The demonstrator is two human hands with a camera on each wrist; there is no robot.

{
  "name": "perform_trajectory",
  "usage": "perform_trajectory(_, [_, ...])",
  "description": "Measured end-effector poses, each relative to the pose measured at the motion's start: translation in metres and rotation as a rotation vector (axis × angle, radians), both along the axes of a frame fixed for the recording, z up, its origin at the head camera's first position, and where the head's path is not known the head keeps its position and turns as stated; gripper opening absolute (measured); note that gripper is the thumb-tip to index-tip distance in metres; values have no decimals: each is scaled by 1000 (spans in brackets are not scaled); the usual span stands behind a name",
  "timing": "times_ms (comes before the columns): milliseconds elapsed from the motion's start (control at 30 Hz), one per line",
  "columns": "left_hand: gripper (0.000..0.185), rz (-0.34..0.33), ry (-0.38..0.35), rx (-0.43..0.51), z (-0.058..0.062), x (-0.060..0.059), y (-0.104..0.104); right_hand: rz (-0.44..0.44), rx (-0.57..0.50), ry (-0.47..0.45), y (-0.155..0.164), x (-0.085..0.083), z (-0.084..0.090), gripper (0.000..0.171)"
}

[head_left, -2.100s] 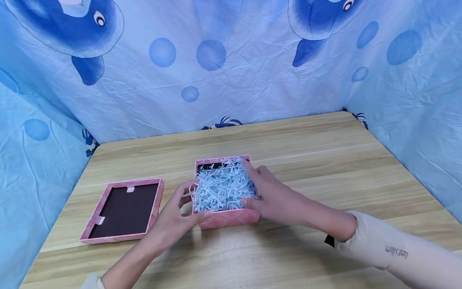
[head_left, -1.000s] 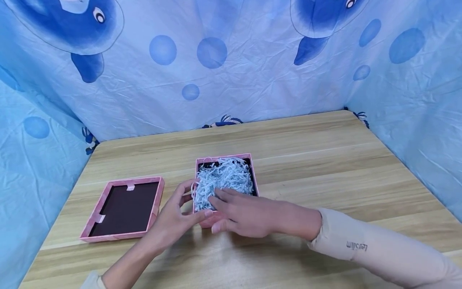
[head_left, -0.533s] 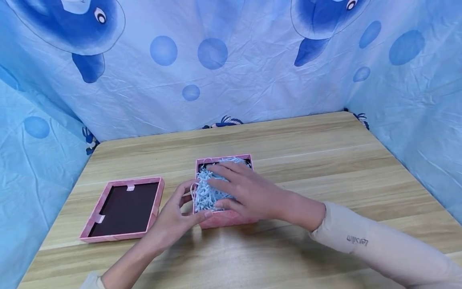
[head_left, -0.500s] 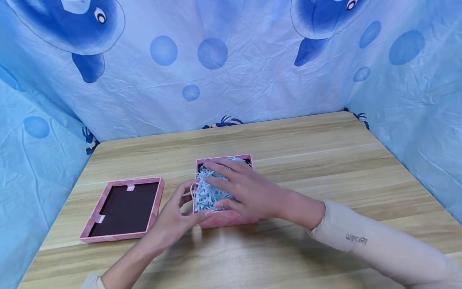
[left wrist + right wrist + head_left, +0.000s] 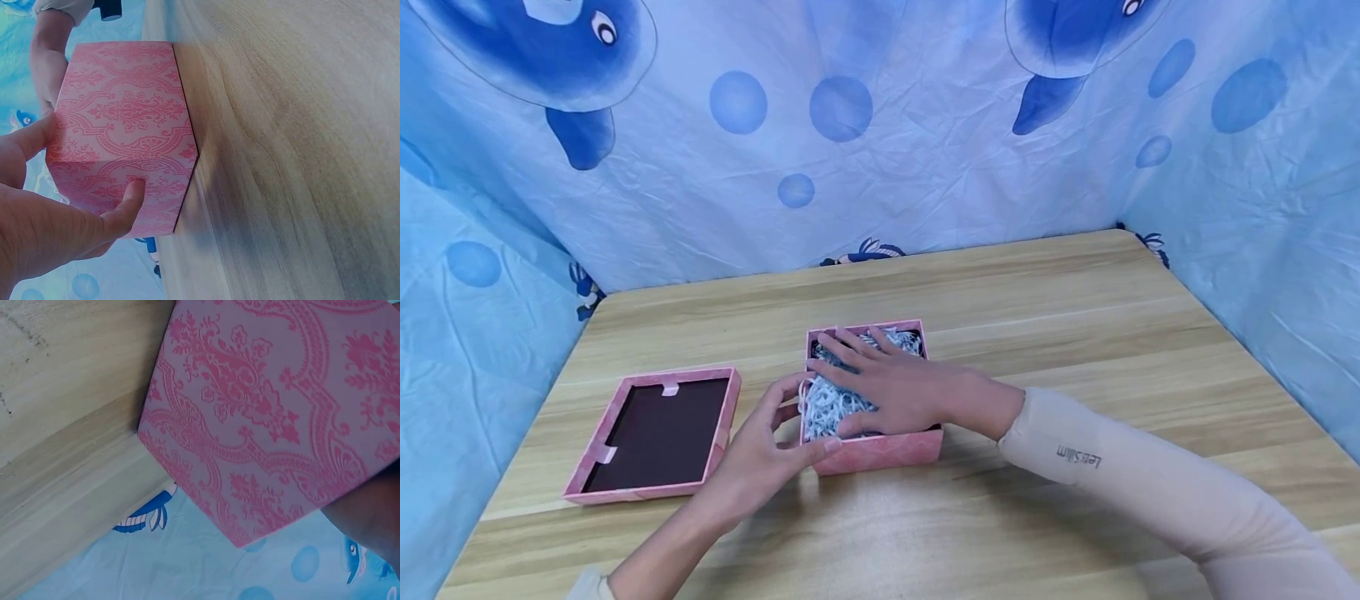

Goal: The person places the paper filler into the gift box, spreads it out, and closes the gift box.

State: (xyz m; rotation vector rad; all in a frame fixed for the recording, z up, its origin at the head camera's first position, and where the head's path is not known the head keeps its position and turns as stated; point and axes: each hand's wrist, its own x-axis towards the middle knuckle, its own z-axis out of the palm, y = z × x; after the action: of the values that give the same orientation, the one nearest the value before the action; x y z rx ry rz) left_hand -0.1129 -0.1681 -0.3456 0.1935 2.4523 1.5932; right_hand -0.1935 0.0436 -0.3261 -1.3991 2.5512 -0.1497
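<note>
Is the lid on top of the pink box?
No, the lid lies upside down on the table, apart from the pink box and to its left.

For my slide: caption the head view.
Right hand presses paper shreds into pink box; left hand steadies it.

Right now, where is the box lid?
In the head view the lid lies inside-up on the table's left side, beside the pink box.
</note>
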Motion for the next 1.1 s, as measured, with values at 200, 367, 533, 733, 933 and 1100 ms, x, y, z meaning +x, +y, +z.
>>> perform_trajectory(200, [74,-10,7,4,2,1,1,-24,52,-24,-2,3,-1,81])
perform_trajectory(367, [76,-15,12,3,3,2,2,-60,115,-82,-5,2,-3,80])
perform_trajectory(533, [78,-8,20,20,2,2,2,-78,249,-64,-14,0,-13,79])
perform_trajectory(733, [79,-6,13,8,2,2,3,-78,332,-26,-20,-2,-21,71])
perform_trajectory(933, [79,-4,7,-9,2,2,3,-73,386,-20,-24,-6,-22,71])
perform_trajectory(1100, [80,9,1,-16,1,2,3,-82,353,-94,-24,-11,-19,74])
